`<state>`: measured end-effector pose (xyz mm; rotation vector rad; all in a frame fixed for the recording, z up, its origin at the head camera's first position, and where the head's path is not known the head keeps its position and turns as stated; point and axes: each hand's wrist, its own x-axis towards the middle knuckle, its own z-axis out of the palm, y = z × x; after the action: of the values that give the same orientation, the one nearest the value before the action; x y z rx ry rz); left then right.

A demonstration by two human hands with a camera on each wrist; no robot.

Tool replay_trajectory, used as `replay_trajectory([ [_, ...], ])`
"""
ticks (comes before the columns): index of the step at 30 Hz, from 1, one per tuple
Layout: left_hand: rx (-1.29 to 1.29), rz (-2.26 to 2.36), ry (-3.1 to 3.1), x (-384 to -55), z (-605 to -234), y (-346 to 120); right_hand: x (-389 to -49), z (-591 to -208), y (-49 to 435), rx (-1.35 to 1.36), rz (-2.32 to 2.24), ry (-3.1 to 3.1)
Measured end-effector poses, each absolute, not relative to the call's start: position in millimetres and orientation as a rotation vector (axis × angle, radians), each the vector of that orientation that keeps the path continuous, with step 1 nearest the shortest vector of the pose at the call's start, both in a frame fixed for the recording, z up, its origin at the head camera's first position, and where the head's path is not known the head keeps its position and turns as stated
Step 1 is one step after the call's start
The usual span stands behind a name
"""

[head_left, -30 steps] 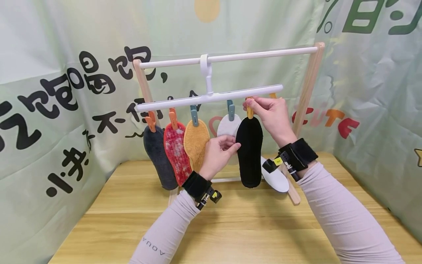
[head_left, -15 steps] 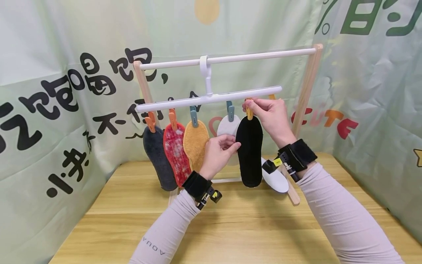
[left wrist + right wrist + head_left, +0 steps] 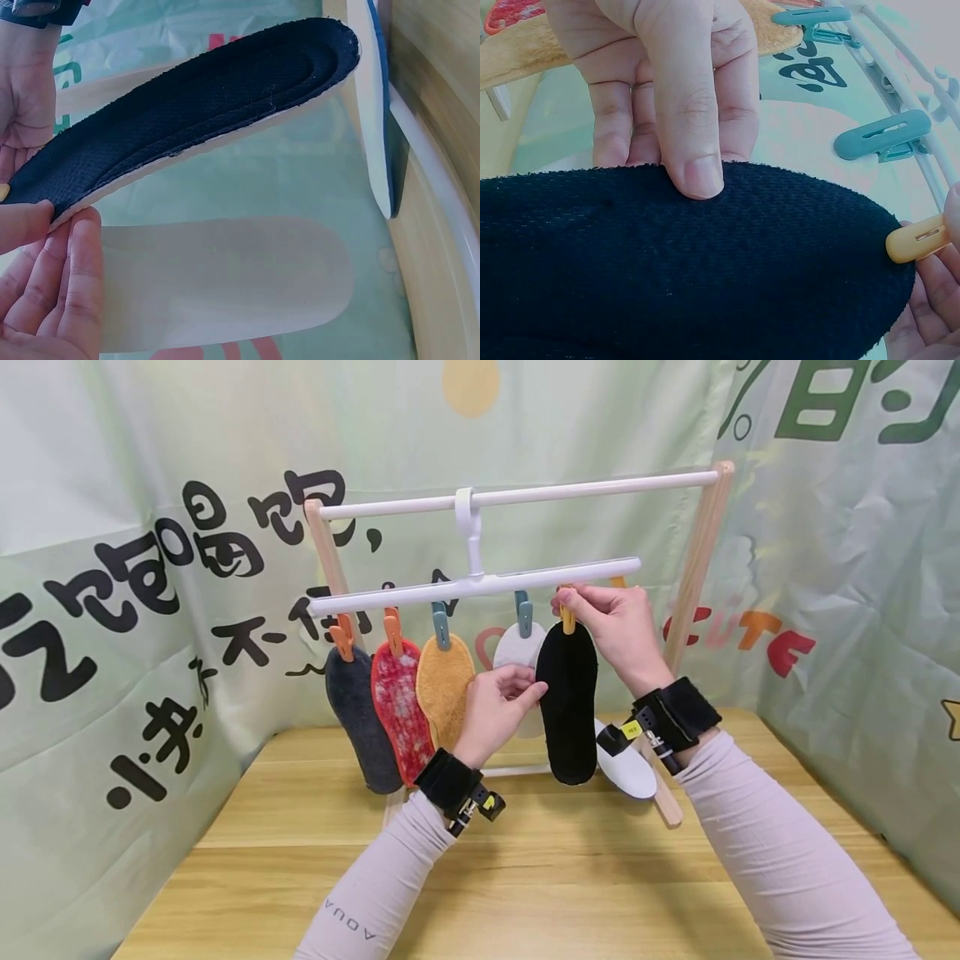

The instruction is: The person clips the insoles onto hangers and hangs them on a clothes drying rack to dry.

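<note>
A black insole (image 3: 567,710) hangs below the white hanger bar (image 3: 525,580), its upper end in a yellow clip (image 3: 568,612). My right hand (image 3: 611,625) pinches that clip between thumb and fingers. With thumb on the front and fingers behind, my left hand (image 3: 501,706) grips the insole's left edge; the right wrist view shows this left thumb (image 3: 697,150) lying over the black fabric. Just behind hangs a white insole (image 3: 517,646) in a blue-grey clip (image 3: 526,615), partly hidden by the left hand and the black insole.
Farther left hang a dark grey insole (image 3: 363,722), a red patterned one (image 3: 402,710) and a yellow one (image 3: 444,681), each in a clip. A wooden-sided rack (image 3: 701,560) carries the hanger. Another white insole (image 3: 628,770) is low at the right, behind the right wrist.
Both hands keep their hold on the clip and the black insole. The view shifts very slightly; nothing else has visibly moved.
</note>
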<state>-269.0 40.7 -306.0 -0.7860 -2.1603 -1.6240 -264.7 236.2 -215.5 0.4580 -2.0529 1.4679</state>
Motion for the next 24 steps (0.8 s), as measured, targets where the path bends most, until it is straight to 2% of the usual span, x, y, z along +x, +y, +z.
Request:
replay_trajectory([
  [24, -0.755, -1.63, -2.162, -269.9, -305.4, 38.9, -265.5, -220.6, 234.5, 0.467, 1.457, -2.075],
])
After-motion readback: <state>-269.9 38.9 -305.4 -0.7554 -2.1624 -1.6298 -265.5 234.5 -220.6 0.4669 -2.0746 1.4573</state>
